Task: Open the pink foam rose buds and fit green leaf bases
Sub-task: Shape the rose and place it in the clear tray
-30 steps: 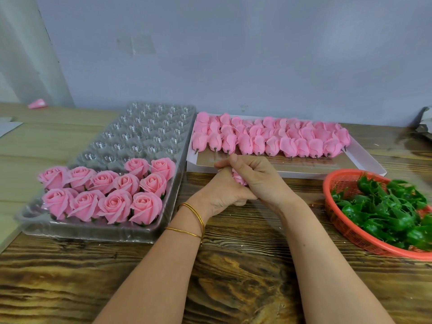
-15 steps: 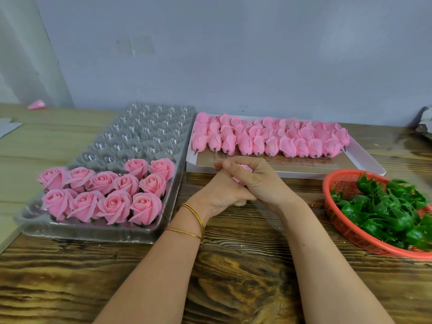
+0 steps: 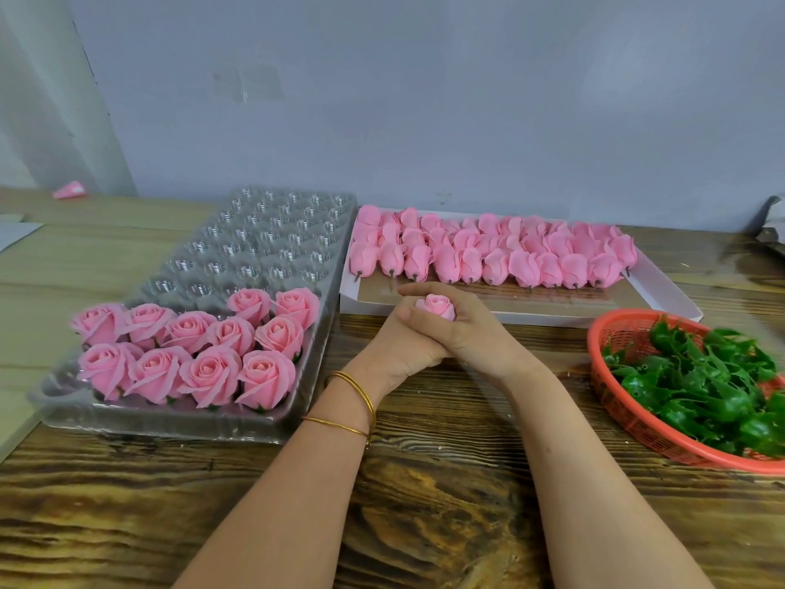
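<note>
Dark-grained wooden table (image 3: 424, 525) before a grey wall carries three containers. One clear plastic cell tray (image 3: 272, 244) holds eleven opened pink foam roses (image 3: 210, 374) in rows of two, five and four. One white cardboard box (image 3: 662, 297) holds closed pink buds (image 3: 492, 257) lying stems toward the person, too overlapped to count. One orange plastic basket (image 3: 628, 423) holds a heap of green leaf bases (image 3: 696, 384). Just before the box, a single pink foam rose bud (image 3: 435, 306) stands roughly upright, tip up, ringed by the right hand (image 3: 463, 329). The left hand (image 3: 397, 348), two gold bangles (image 3: 352, 401) at its wrist, presses against it; its fingers are hidden, so I cannot tell its hold.
</note>
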### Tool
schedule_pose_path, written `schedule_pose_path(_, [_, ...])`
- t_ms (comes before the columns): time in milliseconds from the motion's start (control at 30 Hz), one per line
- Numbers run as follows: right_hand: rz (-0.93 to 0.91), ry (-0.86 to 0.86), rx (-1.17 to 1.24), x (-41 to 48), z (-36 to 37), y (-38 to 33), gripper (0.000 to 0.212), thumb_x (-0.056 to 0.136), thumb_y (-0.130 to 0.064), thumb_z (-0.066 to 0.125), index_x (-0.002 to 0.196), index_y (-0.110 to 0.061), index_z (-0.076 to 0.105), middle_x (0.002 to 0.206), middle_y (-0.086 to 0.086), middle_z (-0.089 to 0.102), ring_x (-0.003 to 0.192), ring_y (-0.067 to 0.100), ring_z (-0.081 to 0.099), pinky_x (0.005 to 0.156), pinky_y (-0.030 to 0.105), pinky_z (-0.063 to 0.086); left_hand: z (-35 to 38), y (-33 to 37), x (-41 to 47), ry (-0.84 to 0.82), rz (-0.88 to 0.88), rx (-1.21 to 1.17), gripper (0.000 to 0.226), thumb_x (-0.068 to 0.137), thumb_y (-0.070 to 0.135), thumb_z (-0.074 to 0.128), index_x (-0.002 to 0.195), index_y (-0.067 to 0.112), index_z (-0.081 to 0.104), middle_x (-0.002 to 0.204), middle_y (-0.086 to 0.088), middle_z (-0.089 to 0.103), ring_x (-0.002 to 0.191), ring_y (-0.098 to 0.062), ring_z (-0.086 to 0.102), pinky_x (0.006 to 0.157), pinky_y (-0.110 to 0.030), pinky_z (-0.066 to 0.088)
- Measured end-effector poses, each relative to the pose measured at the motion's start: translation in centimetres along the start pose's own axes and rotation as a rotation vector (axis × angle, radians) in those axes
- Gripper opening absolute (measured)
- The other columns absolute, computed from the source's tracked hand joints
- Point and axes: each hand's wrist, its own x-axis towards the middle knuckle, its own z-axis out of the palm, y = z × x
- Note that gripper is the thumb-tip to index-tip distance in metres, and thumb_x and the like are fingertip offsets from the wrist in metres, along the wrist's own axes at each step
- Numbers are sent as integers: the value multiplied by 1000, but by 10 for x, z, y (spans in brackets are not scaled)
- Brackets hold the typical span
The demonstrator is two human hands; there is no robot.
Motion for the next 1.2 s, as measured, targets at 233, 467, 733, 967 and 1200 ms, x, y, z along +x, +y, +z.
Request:
schedule_pose_path(233, [38,48,-47,-1,3,-2,44,78,-48,73,117,-35,58,117,-11,65,112,1,61,104,33,47,0,-11,9,117,143,83,26,90,7,61,71,24,59,72,13,55,70,5,53,62,-3,41])
schedule_pose_path(467, [-26,275,105,-2,2,-12,28,91,-43,60,94,-19,75,95,3,75,95,13,69,86,26,52,-3,-18,16,148,215,124,29,74,5,75,72,31,63,71,13,65,73,-2,63,63,-11,47])
schedule_pose_path(733, [-47,478,-34,5,10,-5,33,99,-20,55,73,-26,74,72,7,73,72,10,63,74,39,54,3,-21,16,146,286,338,10,79,7,72,79,15,66,72,1,63,74,-14,61,58,-10,40])
schedule_pose_path(967, [-75,485,-111,9,14,4,29,95,-14,57,74,-13,76,58,-6,65,63,7,56,67,33,48,3,-20,12,213,332,415,9,80,0,66,87,0,71,82,-14,69,74,-16,58,55,-9,32])
schedule_pose_path(1200, [-59,467,-194,9,20,1,34,87,-22,52,81,8,67,58,21,55,60,15,47,63,40,49,4,-20,12,215,235,448,12,86,6,59,88,6,71,85,-12,70,83,-26,66,65,-29,45])
